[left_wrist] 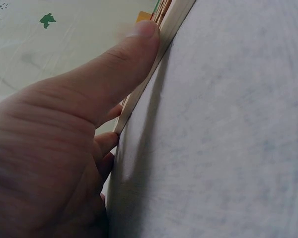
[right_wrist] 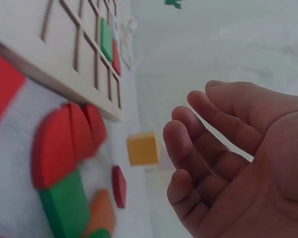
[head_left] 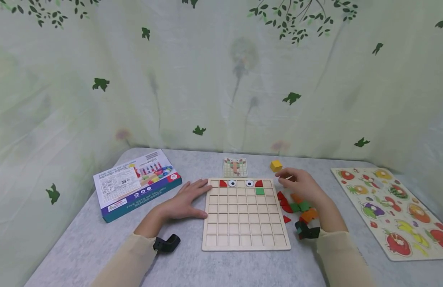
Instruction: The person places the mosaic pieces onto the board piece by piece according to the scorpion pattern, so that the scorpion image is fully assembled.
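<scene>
A wooden grid board [head_left: 243, 229] lies in the middle of the table. Its top row holds two eye tiles [head_left: 232, 183] with a red rounded tile [head_left: 223, 183] on the outer side of each; a green square tile [head_left: 259, 191] sits below the right red one. My left hand [head_left: 183, 202] touches the board's left edge with spread fingers, and the thumb [left_wrist: 114, 67] presses its side. Over the board's upper right, my right hand [head_left: 304, 186] hovers with loosely bent fingers around nothing. Under it lie loose red [head_left: 286, 207], green [head_left: 305, 206] and orange pieces [head_left: 309, 215].
A small pattern card [head_left: 235, 167] lies behind the board. Close to my right fingertips stands a yellow cube [head_left: 276, 166]. To the left is a toy box [head_left: 135, 183]; a fruit puzzle board [head_left: 393, 211] occupies the right. A leaf-print curtain [head_left: 221, 99] hangs behind the table.
</scene>
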A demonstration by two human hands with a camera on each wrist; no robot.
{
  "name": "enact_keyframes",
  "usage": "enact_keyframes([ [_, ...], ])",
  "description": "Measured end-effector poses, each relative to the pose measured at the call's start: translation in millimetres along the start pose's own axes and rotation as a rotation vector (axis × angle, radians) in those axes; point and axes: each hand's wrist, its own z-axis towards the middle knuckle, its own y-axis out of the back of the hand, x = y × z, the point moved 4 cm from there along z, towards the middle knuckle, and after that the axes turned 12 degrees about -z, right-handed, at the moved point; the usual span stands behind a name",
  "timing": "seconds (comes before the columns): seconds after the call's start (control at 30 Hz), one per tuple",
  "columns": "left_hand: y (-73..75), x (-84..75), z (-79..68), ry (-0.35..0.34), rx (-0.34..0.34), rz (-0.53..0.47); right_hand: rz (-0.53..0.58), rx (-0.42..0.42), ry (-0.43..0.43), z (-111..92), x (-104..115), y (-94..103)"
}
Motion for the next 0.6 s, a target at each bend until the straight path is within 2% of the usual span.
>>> enact_keyframes([
  [0.1, 0.0, 0.1, -0.2, 0.013, 0.003, 0.0, 0.004, -0.019, -0.007, -3.3, -7.9, 9.1],
  [0.3, -0.1, 0.0, 1.1, -0.012, -0.005, 0.008, -0.038, -0.02, -0.063, -6.7, -30.7, 21.1],
  [0.5, 0.0, 0.1, 0.7, -0.006, -0.004, -0.003, -0.039, 0.002, -0.131, -2.0, -55.6, 15.4],
  [0.6, 0.0, 0.1, 0.3, -0.003, -0.004, -0.002, -0.043, -0.001, -0.139, 0.3, -65.1, 10.7],
])
